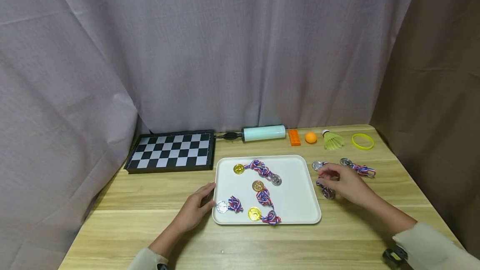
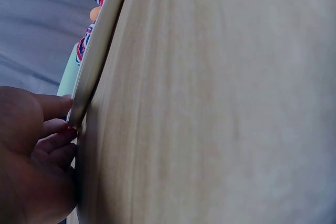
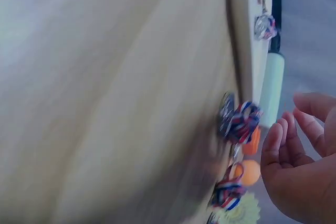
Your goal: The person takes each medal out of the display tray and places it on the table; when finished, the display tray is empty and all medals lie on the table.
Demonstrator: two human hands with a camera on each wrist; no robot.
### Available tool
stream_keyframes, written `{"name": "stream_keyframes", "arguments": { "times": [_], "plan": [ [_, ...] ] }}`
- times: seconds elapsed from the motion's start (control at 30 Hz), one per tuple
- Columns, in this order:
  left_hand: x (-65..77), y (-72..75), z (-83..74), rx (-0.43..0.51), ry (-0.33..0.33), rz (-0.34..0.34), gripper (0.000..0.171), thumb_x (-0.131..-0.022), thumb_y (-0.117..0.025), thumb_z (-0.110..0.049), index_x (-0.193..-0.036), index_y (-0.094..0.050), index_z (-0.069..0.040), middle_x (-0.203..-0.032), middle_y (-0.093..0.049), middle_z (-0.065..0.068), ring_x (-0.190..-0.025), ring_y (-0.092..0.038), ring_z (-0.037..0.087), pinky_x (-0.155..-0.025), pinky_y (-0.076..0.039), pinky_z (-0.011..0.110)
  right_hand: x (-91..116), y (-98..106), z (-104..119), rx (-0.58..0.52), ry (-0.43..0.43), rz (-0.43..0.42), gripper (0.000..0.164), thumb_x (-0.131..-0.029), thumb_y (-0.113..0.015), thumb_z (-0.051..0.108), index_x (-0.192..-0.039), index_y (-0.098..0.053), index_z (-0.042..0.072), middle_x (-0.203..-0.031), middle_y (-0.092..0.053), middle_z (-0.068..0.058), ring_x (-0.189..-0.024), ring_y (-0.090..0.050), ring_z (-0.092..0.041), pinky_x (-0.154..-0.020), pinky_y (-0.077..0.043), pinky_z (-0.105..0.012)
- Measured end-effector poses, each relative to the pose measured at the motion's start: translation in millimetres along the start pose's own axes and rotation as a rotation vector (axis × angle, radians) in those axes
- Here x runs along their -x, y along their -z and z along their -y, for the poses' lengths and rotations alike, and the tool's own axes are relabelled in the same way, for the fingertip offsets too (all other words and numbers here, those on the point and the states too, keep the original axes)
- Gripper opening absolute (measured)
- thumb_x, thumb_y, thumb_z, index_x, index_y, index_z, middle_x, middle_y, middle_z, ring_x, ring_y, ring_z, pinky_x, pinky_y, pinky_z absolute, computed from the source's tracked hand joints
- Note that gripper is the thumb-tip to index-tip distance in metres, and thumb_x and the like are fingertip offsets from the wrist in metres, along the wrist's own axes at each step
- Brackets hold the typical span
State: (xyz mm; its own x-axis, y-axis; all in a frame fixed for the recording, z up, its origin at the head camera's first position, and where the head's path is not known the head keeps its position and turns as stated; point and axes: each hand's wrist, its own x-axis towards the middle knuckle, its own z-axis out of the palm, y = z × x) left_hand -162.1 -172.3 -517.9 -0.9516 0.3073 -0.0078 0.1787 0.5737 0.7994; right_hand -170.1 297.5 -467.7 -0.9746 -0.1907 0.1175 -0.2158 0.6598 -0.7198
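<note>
My left hand [image 1: 196,208] rests its fingertips at the left rim of the white tray [image 1: 298,203], fingers lightly bent. On this tray lie several medals with red, white and blue ribbons: a silver medal [image 1: 222,207] near the left hand, a gold medal [image 1: 254,213] at the front, a bronze medal [image 1: 258,185] mid-tray. Right of the tray, my right hand [image 1: 343,182] hovers over loose medals, loosely curled, with nothing between its fingers in the right wrist view. Beneath it lies a dark silvery medal [image 1: 328,193]; two silver medals, one with its ribbon [image 1: 365,171], lie farther back.
A checkered board [image 1: 170,151] lies at the back left. Along the back edge follow a pale blue cylindrical pump [image 1: 264,133], an orange toy brick [image 1: 294,137], an orange ball [image 1: 310,137], a yellow shuttlecock [image 1: 333,140] and a yellow ring [image 1: 362,141]. Grey curtain [image 1: 225,53] hangs behind.
</note>
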Motion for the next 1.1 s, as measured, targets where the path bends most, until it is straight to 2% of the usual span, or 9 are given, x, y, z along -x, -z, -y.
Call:
{"name": "stream_keyframes", "arguments": {
  "times": [0.4, 0.5, 0.6, 0.67, 0.77, 0.9, 1.1],
  "plan": [
    [-0.4, 0.1, 1.3, -0.001, -0.003, -0.001, 0.057, -0.1, -0.066, -0.009, -0.154, -0.047, -0.004, -0.161, -0.043, 0.016, -0.152, -0.034, 0.037, -0.125, -0.026, 0.053, -34, -39, 23, -0.114, 0.033, 0.135, 0.018, -0.093, -0.075, 0.01, -0.109, -0.073, 0.002, -0.099, -0.072, -0.004, -0.089, -0.064, -0.018, -0.075, -0.057, -0.024],
    [-0.7, -0.2, 2.1, -0.005, -0.01, -0.004, 0.057, -0.1, -0.066, -0.009, -0.153, -0.047, -0.003, -0.16, -0.043, 0.016, -0.151, -0.034, 0.037, -0.125, -0.026, 0.053, -41, -51, 28, -0.119, 0.048, 0.164, 0.016, -0.094, -0.074, 0.009, -0.109, -0.073, 0.003, -0.102, -0.073, -0.007, -0.094, -0.065, -0.02, -0.082, -0.057, -0.03],
    [-1.0, -0.3, 2.9, -0.011, -0.026, -0.007, 0.056, -0.1, -0.066, -0.008, -0.153, -0.048, -0.002, -0.159, -0.045, 0.017, -0.151, -0.035, 0.038, -0.125, -0.026, 0.053, -49, -62, 32, -0.129, 0.065, 0.191, 0.015, -0.093, -0.074, 0.007, -0.108, -0.074, 0.004, -0.107, -0.073, -0.01, -0.101, -0.066, -0.025, -0.092, -0.058, -0.042],
    [-1.1, -0.2, 3.0, -0.013, -0.039, -0.01, 0.055, -0.1, -0.066, -0.007, -0.152, -0.048, -0.001, -0.158, -0.046, 0.017, -0.15, -0.036, 0.038, -0.124, -0.027, 0.054, -54, -68, 34, -0.136, 0.086, 0.208, 0.015, -0.092, -0.075, 0.006, -0.108, -0.074, 0.005, -0.109, -0.073, -0.01, -0.105, -0.066, -0.029, -0.097, -0.057, -0.05],
    [-1.3, -0.2, 3.0, -0.016, -0.041, -0.01, 0.056, -0.1, -0.066, -0.007, -0.152, -0.048, -0.001, -0.158, -0.046, 0.017, -0.15, -0.036, 0.038, -0.124, -0.027, 0.054, -61, -78, 35, -0.152, 0.138, 0.243, 0.02, -0.09, -0.077, 0.003, -0.109, -0.073, 0.003, -0.112, -0.073, -0.012, -0.111, -0.067, -0.035, -0.101, -0.055, -0.055],
    [-0.8, 0.0, 2.0, -0.016, -0.023, -0.004, 0.057, -0.1, -0.066, -0.007, -0.153, -0.048, -0.002, -0.159, -0.045, 0.016, -0.151, -0.036, 0.036, -0.125, -0.027, 0.052, -68, -86, 38, -0.151, 0.18, 0.303, 0.032, -0.087, -0.078, -0.002, -0.118, -0.071, 0.001, -0.119, -0.072, -0.015, -0.113, -0.066, -0.036, -0.101, -0.054, -0.056],
    [0.1, 0.0, 1.0, -0.008, -0.012, 0.0, 0.057, -0.099, -0.066, -0.007, -0.153, -0.047, -0.002, -0.16, -0.044, 0.016, -0.151, -0.036, 0.035, -0.125, -0.027, 0.051, -75, -91, 39, -0.063, 0.145, 0.33, 0.042, -0.086, -0.078, -0.002, -0.126, -0.07, 0.006, -0.124, -0.07, -0.011, -0.111, -0.063, -0.029, -0.102, -0.052, -0.05]
  ]
}}
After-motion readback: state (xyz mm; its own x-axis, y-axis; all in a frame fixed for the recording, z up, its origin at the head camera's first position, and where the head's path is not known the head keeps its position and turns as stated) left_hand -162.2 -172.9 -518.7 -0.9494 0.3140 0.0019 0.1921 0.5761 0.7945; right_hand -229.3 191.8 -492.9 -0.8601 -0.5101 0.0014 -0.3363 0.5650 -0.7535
